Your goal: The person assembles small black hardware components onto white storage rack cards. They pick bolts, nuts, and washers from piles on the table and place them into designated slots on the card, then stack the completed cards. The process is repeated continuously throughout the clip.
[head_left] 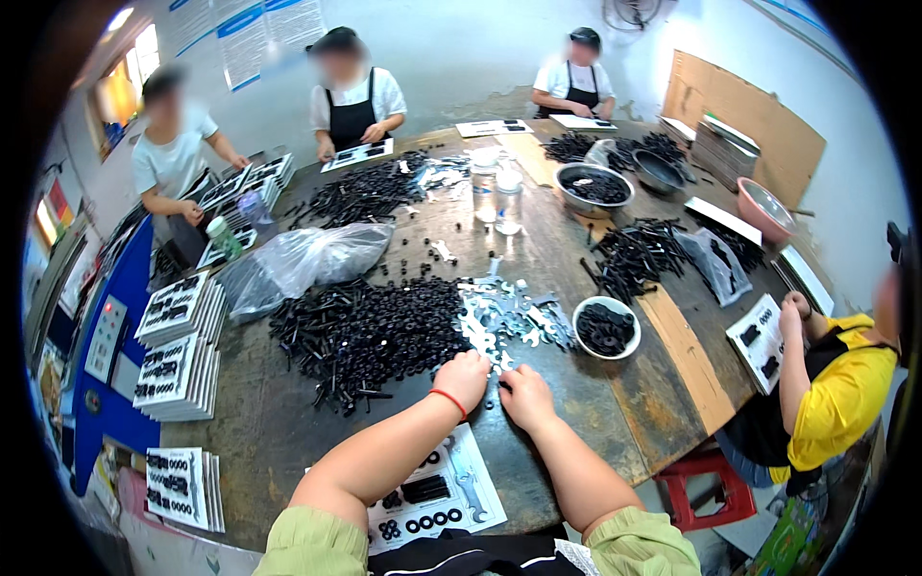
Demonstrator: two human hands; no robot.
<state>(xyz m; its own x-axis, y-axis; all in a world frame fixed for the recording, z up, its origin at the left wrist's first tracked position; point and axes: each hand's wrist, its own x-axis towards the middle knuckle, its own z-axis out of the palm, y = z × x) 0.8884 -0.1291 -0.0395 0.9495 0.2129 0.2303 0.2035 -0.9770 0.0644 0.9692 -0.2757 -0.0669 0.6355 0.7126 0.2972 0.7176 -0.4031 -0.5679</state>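
My left hand [463,381], with a red cord on its wrist, is curled at the near edge of a pile of silver open-end wrenches [519,315]. Whatever its fingers hold is hidden. Just to its right, my right hand [526,396] is closed in a pinch, a small dark piece showing at its fingertips, too small to name. Left of the wrenches spreads a heap of black nuts, washers and bolts [370,331]. Beneath my forearms lies a white card [485,470] carrying black rings, short black rods and a silver wrench, partly covered by my left arm.
Stacks of filled cards [178,370] stand along the left edge. A white bowl of black parts [607,328] sits to the right, beside a cardboard strip [684,360]. Farther back are a plastic bag [307,264] and clear bottles [507,204]. Several co-workers handle cards around the table.
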